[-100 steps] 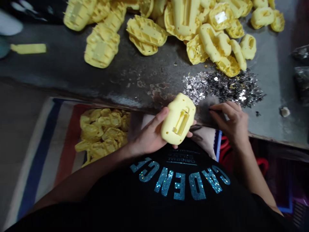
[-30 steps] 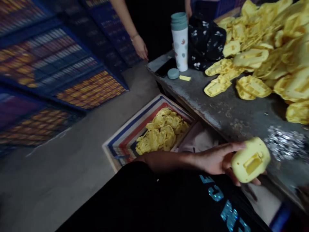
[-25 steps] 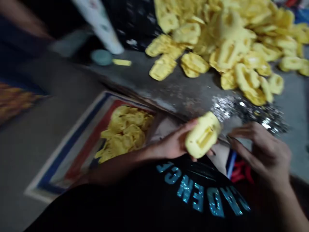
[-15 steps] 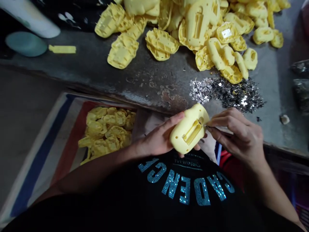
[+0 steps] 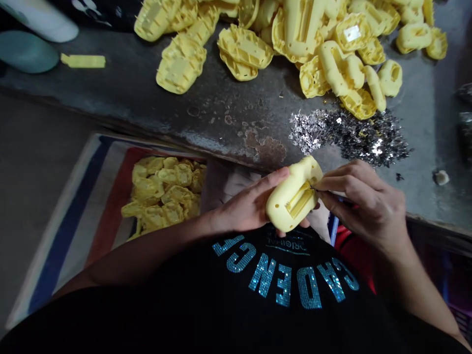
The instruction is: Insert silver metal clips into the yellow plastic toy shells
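Observation:
My left hand (image 5: pixel 249 204) is wrapped round a yellow plastic shell (image 5: pixel 282 209), thumb on its upper edge and fingertips underneath. A long rectangular slot, like a battery compartment, faces up in the shell, with small holes near its ends. My right hand (image 5: pixel 363 201) pinches a tiny metal piece (image 5: pixel 313 187) between thumb and forefinger, at the right end of the slot. Its shape is mostly covered by the fingertips. On the bench just beyond lies a heap of small shiny metal pieces (image 5: pixel 350 135).
Many yellow plastic shells (image 5: pixel 245 51) are piled along the back of the grey bench (image 5: pixel 132 93). A flat yellow strip (image 5: pixel 84 61) lies at the left. Below the bench edge, a striped sack (image 5: pixel 106 216) holds more yellow parts (image 5: pixel 167 189). A small whitish lump (image 5: pixel 441 177) sits at the right.
The right fingertips have moved from the shell's right edge in to the end of the slot. The shell has shifted slightly right and tilted a little. The camera view has shifted slightly.

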Demonstrator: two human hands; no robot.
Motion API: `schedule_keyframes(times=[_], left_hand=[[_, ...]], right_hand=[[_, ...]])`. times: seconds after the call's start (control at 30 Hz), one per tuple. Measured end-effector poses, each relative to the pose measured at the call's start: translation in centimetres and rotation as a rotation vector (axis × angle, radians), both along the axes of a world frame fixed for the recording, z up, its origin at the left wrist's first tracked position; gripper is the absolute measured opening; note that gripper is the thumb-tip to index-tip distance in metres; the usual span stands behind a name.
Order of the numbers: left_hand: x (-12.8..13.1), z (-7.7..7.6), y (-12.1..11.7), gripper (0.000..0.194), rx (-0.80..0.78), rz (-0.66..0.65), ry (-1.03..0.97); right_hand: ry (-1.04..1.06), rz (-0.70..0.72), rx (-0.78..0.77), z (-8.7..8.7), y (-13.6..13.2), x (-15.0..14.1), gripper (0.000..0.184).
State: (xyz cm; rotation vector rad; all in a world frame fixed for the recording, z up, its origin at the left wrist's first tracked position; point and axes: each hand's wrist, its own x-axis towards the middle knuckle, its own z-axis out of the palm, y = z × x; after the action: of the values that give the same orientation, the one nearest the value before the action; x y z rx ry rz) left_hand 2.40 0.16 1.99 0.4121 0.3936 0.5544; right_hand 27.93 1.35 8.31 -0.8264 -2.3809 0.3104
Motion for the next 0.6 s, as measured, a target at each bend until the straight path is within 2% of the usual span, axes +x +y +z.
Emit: schedule_keyframes(times=[0.17, 0.37, 0.6], left_hand=[[0.1, -0.3, 0.1, 0.073, -0.036, -0.024, -0.027], [0.3, -0.5, 0.2, 0.075, -0.026, -0.036, -0.036], [0.4, -0.8, 0.2, 0.068, -0.066, -0.039, -0.056]], right_hand=[[-0.100, 0.011, 0.042, 0.5, 0.1, 0.1, 0.023], [-0.235, 0.044, 0.066, 1.2, 0.3, 0.0, 0.018], [-0.265, 0.014, 0.088, 0.9, -0.2, -0.1, 0.021]])
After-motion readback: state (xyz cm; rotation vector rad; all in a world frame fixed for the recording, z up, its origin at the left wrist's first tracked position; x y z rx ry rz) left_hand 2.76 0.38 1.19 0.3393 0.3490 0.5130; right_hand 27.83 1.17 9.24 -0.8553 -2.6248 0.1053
